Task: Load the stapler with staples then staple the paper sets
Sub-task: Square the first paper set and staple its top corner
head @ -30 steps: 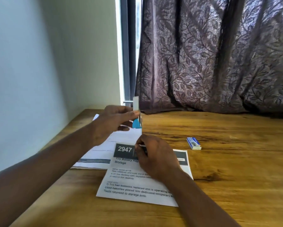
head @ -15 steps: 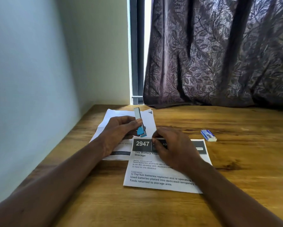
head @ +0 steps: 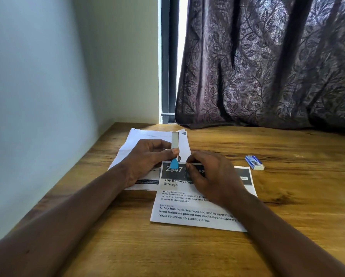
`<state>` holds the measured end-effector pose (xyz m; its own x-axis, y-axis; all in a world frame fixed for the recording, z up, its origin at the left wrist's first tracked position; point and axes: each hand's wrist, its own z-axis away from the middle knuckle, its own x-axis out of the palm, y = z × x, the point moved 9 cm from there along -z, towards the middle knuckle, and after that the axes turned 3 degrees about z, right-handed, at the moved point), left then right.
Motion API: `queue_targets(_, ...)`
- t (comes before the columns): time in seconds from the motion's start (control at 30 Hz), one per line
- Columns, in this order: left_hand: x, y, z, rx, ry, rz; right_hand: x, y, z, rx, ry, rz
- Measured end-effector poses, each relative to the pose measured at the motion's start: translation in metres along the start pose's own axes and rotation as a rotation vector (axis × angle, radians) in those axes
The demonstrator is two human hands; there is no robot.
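My left hand [head: 147, 156] grips a small stapler [head: 175, 144] that stands nearly upright, its silver top pointing up and its blue end [head: 174, 163] down over the paper. My right hand [head: 211, 174] rests on the top edge of the printed paper set [head: 189, 212], fingertips pinched close beside the stapler's blue end; whether they hold something is hidden. A second paper set [head: 147, 136] lies behind, partly under my left hand. A small blue-and-white staple box [head: 254, 162] lies on the table to the right.
The wooden table [head: 287, 206] runs to a pale wall [head: 37, 96] on the left and a dark patterned curtain [head: 267, 66] at the back. A window frame [head: 168, 56] shows between them.
The stapler has come lower and nearer to the printed paper. My right hand has stayed on the paper's top edge. The camera view has shifted.
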<state>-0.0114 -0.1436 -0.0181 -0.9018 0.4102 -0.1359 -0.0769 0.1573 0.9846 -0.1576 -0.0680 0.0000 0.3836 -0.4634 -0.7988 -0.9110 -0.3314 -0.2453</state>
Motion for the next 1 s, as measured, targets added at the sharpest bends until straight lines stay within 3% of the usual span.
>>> queue_targets(0.4, -0.004, -0.005, -0.004, -0.063, 0.011, 0.017, -0.001, -0.011, -0.003, -0.089, 0.004, 0.059)
queue_targets(0.6, -0.005, -0.004, -0.005, -0.081, -0.003, 0.007, 0.007, -0.022, -0.008, -0.079, -0.024, -0.230)
queue_targets(0.87, 0.001, -0.001, -0.004, -0.086, -0.035, 0.052, 0.031, -0.002, -0.013, 0.197, -0.181, -0.808)
queue_targets(1.0, 0.003, 0.000, -0.005, -0.073, -0.033, 0.007, 0.037, 0.001, -0.013, 0.231, -0.249, -0.910)
